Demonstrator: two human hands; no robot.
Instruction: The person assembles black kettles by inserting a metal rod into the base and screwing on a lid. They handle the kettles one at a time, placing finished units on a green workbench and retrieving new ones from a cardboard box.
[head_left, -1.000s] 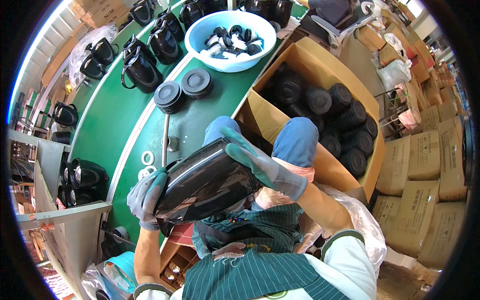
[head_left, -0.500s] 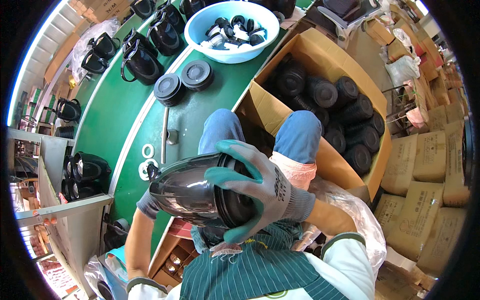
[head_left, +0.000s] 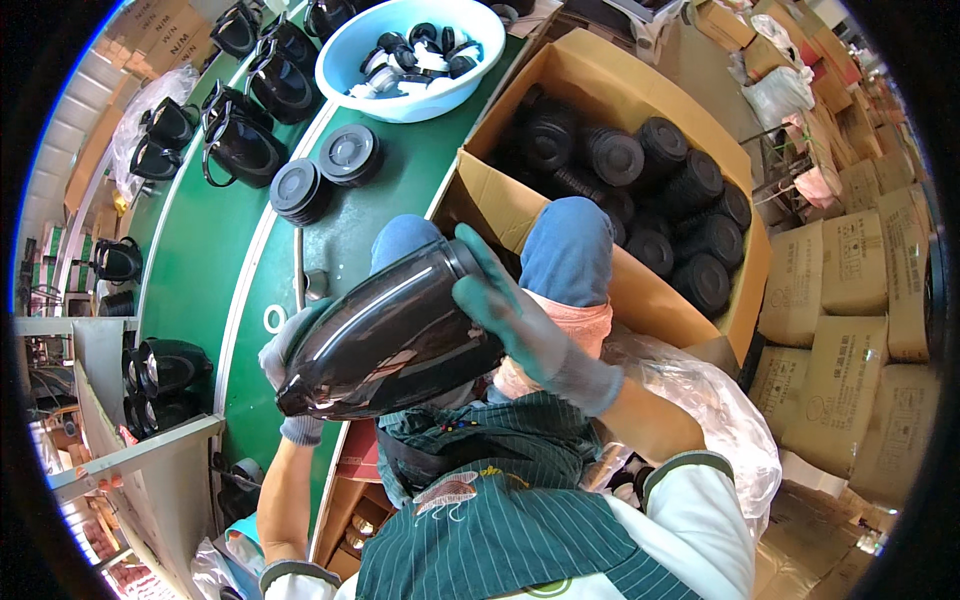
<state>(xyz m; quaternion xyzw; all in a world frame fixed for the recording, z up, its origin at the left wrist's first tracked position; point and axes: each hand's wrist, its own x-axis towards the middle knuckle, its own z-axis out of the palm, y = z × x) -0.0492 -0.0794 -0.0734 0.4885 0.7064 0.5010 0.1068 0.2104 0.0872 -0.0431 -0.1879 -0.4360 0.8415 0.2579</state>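
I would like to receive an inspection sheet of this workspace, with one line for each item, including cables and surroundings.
Surface: green bench, with two stacks of black discs and standing black jugs.
Job's things: glossy black jug, tilted, held above the lap.
Clutter: white ring on the bench; light-blue basin with small black and white parts.
Grippers: gloved left hand at the jug's left end; gloved right hand at its right end.
Cables: nothing seen clearly.
Surroundings: open cardboard box with black round parts; stacked cartons at right; clear plastic film.
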